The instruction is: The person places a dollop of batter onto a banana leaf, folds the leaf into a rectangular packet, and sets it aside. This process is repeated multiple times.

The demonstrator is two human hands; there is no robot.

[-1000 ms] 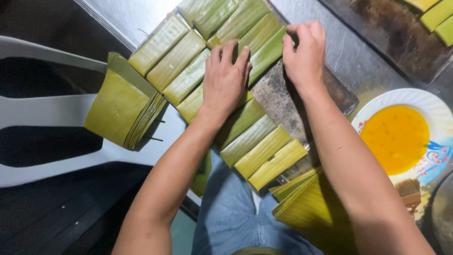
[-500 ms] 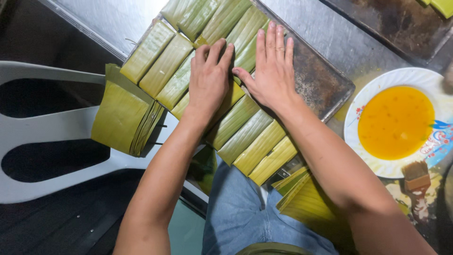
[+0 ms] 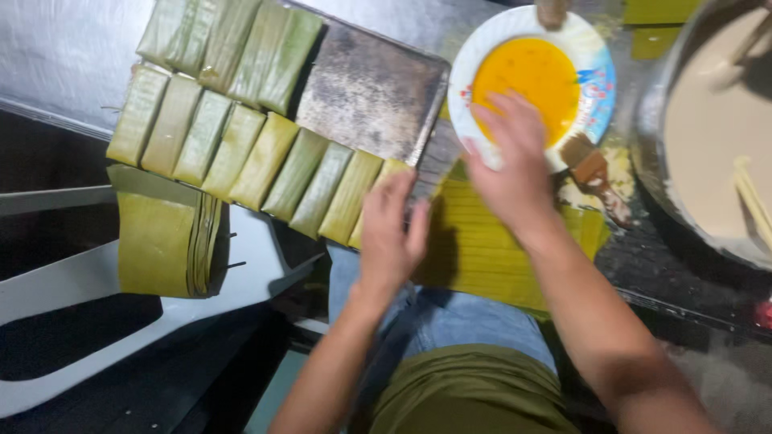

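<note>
Two rows of green leaf-wrapped parcels [image 3: 241, 153] lie on a dark metal baking tray [image 3: 370, 88]. My left hand [image 3: 392, 233] hovers with fingers spread over the tray's near right corner, beside the last parcel [image 3: 378, 193]. My right hand [image 3: 511, 165] reaches over the near rim of a white plate [image 3: 595, 96] holding orange-yellow liquid [image 3: 527, 76]; fingers apart, nothing held. A stack of flat yellow-green leaves [image 3: 482, 249] lies beneath both hands.
A stack of folded leaves [image 3: 161, 241] rests on a white plastic chair [image 3: 48, 289] at the left. A small brush [image 3: 591, 173] lies by the plate. A large metal pot of pale batter [image 3: 716, 128] with a utensil stands at the right. My lap is below.
Both hands have come off the parcels. The left drew back to the tray's near corner; the right moved right to the plate. The view has shifted right, showing the pot.
</note>
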